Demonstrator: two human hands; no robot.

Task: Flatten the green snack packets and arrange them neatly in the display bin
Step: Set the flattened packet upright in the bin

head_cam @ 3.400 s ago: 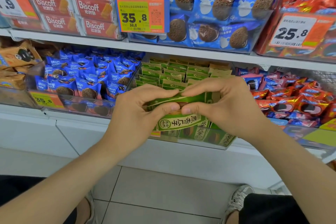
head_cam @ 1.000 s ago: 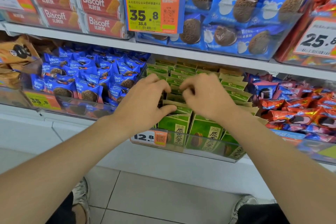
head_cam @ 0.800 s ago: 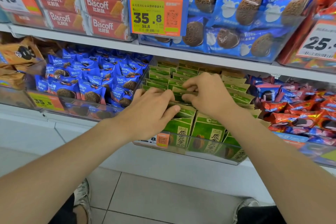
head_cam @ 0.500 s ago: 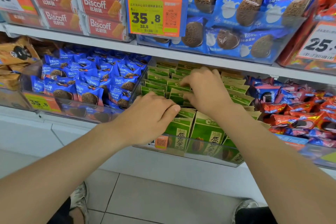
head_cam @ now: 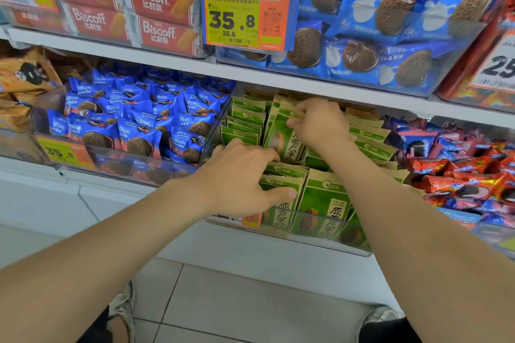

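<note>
Green packet point(head_cam: 284, 133) upright, pinched by right hand point(head_cam: 320, 122); left hand point(head_cam: 239, 178) holds front packets point(head_cam: 323, 198)

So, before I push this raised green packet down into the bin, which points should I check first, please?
1. Right hand pinches the raised packet at its top: ok.
2. Left hand holds the front packets, thumb on their face: ok.
3. Free slot below the raised packet: cannot tell, the left hand hides it.
4. Raised packet is flat: cannot tell, the hands cover part of it.
5. Right column of packets in the display bin stands straight: not ok, they lean and fan out.
</note>
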